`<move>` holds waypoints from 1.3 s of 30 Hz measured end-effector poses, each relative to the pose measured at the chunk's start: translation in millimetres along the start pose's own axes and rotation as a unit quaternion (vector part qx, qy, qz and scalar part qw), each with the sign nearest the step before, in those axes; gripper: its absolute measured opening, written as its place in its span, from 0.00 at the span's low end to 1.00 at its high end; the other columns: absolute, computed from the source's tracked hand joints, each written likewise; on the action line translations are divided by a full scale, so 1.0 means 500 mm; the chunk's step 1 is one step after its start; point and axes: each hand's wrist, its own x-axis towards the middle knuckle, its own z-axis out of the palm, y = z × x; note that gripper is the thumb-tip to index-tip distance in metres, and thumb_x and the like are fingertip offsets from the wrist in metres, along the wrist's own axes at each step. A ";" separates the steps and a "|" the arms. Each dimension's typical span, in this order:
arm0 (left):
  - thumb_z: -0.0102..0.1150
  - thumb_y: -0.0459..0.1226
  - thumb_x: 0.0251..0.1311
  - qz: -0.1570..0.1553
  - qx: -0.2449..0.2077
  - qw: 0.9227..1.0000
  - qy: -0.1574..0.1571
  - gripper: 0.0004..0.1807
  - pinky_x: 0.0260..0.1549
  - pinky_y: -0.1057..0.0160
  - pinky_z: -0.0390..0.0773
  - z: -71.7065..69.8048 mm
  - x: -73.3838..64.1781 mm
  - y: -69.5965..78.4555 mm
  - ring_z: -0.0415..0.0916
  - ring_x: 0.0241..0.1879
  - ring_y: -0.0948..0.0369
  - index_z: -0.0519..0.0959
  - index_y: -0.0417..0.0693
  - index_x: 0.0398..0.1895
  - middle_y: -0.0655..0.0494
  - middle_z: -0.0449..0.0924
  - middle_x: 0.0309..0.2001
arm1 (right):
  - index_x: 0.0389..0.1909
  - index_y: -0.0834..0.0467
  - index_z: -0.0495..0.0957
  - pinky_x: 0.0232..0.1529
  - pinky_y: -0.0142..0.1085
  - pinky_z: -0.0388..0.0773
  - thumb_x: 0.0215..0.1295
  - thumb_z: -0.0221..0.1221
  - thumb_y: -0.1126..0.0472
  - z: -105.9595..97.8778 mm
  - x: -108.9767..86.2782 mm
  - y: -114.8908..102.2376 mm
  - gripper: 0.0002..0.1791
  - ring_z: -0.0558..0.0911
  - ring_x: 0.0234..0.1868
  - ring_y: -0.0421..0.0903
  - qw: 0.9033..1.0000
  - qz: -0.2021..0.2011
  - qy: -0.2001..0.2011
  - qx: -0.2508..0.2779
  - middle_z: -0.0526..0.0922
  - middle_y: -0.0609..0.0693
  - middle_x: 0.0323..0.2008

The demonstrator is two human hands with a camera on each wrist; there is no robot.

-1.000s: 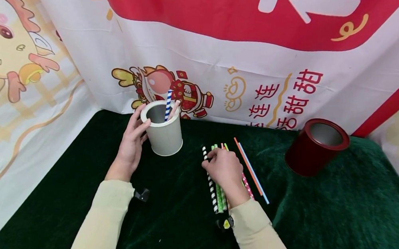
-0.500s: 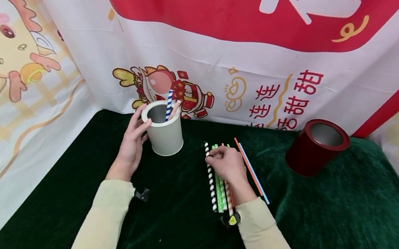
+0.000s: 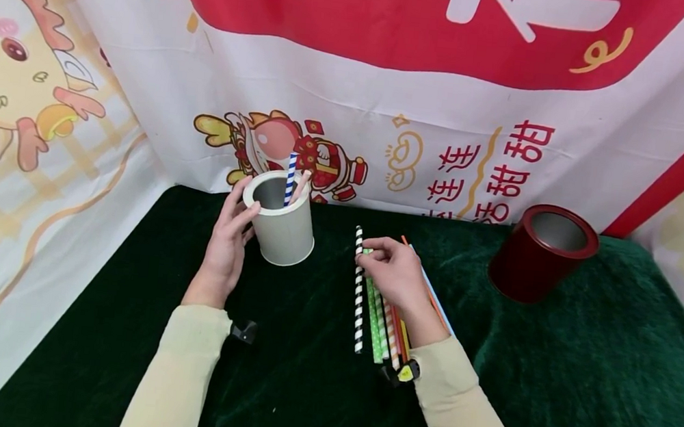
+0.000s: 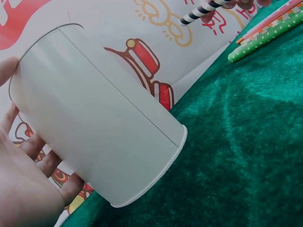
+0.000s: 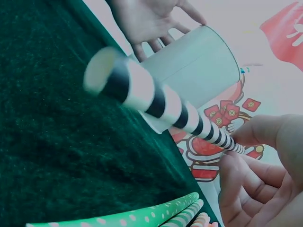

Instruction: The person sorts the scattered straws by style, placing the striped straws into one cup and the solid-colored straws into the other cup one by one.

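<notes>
My left hand [image 3: 223, 254] holds the left side of a light grey can [image 3: 284, 237], its thumb and fingers spread around the wall near the rim. Inside the can lean a blue-and-white striped straw [image 3: 290, 181] and a pale pink straw [image 3: 300, 187]. With thumb and fingertips, my right hand [image 3: 399, 274] pinches a black-and-white striped straw [image 5: 161, 101] near its upper end. That straw's lower end is raised off the cloth in the right wrist view. Under my right hand lie several straws, among them a green dotted straw [image 3: 376, 334], partly hidden by the hand.
A dark red can [image 3: 528, 266] stands at the back right. An orange straw [image 3: 435, 298] and a blue straw [image 3: 445, 316] lie beside my right wrist. Dark green velvet cloth [image 3: 300, 388] covers the table, and a printed banner [image 3: 354, 91] hangs behind it.
My right hand has lifted the black-and-white straw and moved it slightly away from me, apart from the other straws. The left hand and the grey can stay put.
</notes>
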 end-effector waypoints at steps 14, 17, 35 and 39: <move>0.50 0.51 0.81 0.001 -0.003 1.000 0.001 0.31 0.83 0.39 0.42 0.001 -0.002 0.002 0.49 0.80 0.55 0.59 0.80 0.83 0.58 0.52 0.84 | 0.57 0.56 0.83 0.46 0.43 0.86 0.73 0.64 0.60 -0.010 0.000 -0.003 0.14 0.84 0.40 0.47 0.997 0.002 -0.008 0.082 0.84 0.51 0.43; 0.50 0.51 0.81 0.001 -0.003 1.000 0.000 0.30 0.83 0.39 0.43 0.003 -0.001 0.000 0.49 0.80 0.56 0.60 0.79 0.82 0.58 0.53 0.83 | 0.58 0.56 0.81 0.46 0.43 0.86 0.75 0.64 0.60 -0.019 -0.007 -0.009 0.14 0.84 0.41 0.46 0.995 -0.004 -0.006 0.103 0.84 0.52 0.47; 0.51 0.51 0.81 0.003 0.000 1.000 -0.002 0.30 0.82 0.39 0.43 -0.003 0.003 -0.003 0.50 0.79 0.57 0.60 0.78 0.82 0.56 0.55 0.81 | 0.77 0.44 0.68 0.39 0.39 0.90 0.73 0.65 0.68 -0.081 -0.025 -0.129 0.36 0.89 0.39 0.45 0.972 -0.153 0.036 0.173 0.86 0.49 0.44; 0.52 0.52 0.81 0.006 0.000 1.000 -0.004 0.30 0.82 0.39 0.44 -0.003 0.003 -0.001 0.51 0.78 0.57 0.60 0.78 0.82 0.56 0.56 0.80 | 0.77 0.44 0.68 0.39 0.40 0.91 0.72 0.65 0.69 -0.099 -0.030 -0.163 0.36 0.89 0.40 0.46 0.963 -0.198 0.042 0.176 0.84 0.47 0.42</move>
